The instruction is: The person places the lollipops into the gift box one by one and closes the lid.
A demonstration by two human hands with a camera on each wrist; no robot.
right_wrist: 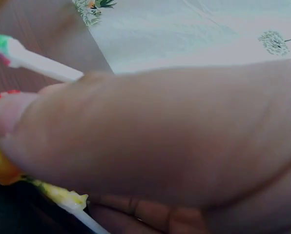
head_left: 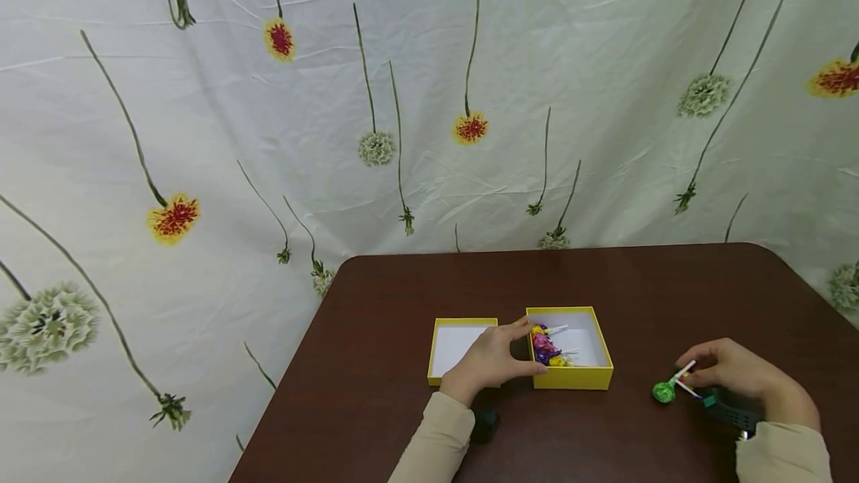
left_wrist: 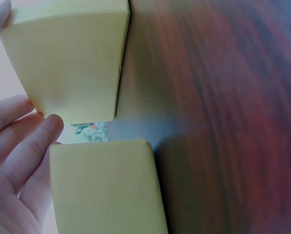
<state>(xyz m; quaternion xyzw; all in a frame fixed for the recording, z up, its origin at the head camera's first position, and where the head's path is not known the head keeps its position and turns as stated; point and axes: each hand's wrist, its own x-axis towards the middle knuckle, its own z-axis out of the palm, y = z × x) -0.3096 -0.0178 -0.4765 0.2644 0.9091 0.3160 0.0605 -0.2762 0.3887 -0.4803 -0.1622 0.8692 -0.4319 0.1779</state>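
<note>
A yellow box [head_left: 573,379] with a white inside stands without its lid on the table. Several lollipops [head_left: 545,347] in purple, pink and yellow wrappers lie along its left side. My left hand [head_left: 486,360] grips the box's left wall, thumb at the near corner and fingers at the far one. Over to the right, my right hand [head_left: 734,375] holds lollipops close over the table. A green-wrapped lollipop [head_left: 664,393] juts out to the left of its fingers. In the right wrist view, a yellow-wrapped lollipop [right_wrist: 1,163] shows under the thumb, which partly hides it.
Just left of the box lies a shallow yellow lid [head_left: 432,352], white inside, partly behind my left hand. Everything rests on a dark brown wooden table [head_left: 376,408]. A white flower-printed cloth [head_left: 322,95] hangs behind the table's far edge.
</note>
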